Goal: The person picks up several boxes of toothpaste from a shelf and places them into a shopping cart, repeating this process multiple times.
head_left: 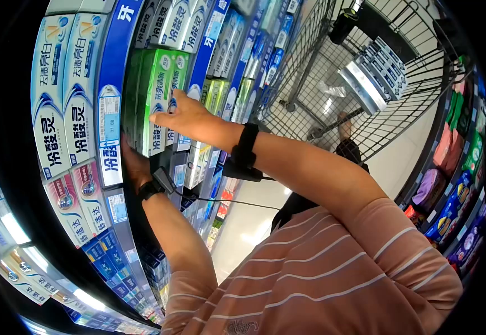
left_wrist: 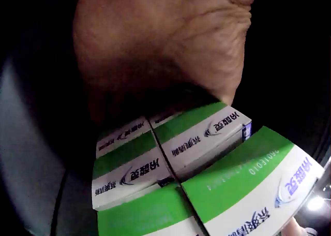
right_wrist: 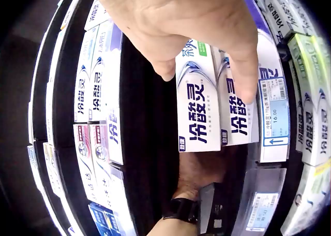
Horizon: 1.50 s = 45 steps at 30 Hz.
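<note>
Two white and green toothpaste boxes [right_wrist: 199, 101] stand side by side at the front of a shelf. My right hand [head_left: 195, 117] reaches over their fronts. The right wrist view shows a fingertip at the left edge of the pair and another over the face of the right box. My left hand [head_left: 136, 167] is deep in the dark space of the shelf, below these boxes in the head view. In the left wrist view its palm [left_wrist: 165, 44] lies close to several green and white toothpaste boxes [left_wrist: 139, 168]; its fingers are hidden, and I cannot tell whether they grip anything.
Blue-white toothpaste boxes [head_left: 78, 106] and pink-white boxes [head_left: 78, 201] line neighbouring shelves. A price label [right_wrist: 274, 112] is on the shelf edge. A wire shopping cart [head_left: 310, 72] stands to the right with several stacked boxes [head_left: 374, 75] inside. A cable [head_left: 229, 201] runs between the wrists.
</note>
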### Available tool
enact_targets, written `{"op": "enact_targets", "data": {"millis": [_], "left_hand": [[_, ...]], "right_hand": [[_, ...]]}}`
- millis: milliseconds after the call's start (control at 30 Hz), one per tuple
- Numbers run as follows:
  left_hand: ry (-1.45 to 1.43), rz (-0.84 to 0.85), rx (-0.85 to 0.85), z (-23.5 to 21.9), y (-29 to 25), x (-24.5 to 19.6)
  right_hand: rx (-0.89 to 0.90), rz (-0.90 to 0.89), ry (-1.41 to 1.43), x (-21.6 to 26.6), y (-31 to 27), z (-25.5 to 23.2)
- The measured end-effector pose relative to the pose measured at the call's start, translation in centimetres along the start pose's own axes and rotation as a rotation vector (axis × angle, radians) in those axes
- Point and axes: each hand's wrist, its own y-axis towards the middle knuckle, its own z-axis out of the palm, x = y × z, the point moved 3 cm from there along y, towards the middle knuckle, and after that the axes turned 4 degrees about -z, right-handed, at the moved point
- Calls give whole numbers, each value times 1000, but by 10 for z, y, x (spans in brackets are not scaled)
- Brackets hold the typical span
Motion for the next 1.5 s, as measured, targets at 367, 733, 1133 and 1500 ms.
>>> {"op": "enact_targets", "data": {"millis": [367, 733, 1133, 1500], "left_hand": [[13, -84, -38, -45, 1, 34], [-303, -60, 38, -34, -21, 39], [-403, -185, -199, -18, -82, 1], [-373, -193, -17, -15, -145, -6]], "right_hand": [[126, 60, -321, 3, 22, 29], [268, -2, -781, 13, 33, 75], [305, -55, -807, 46, 16, 80], [283, -145, -868, 26, -37, 53]]}}
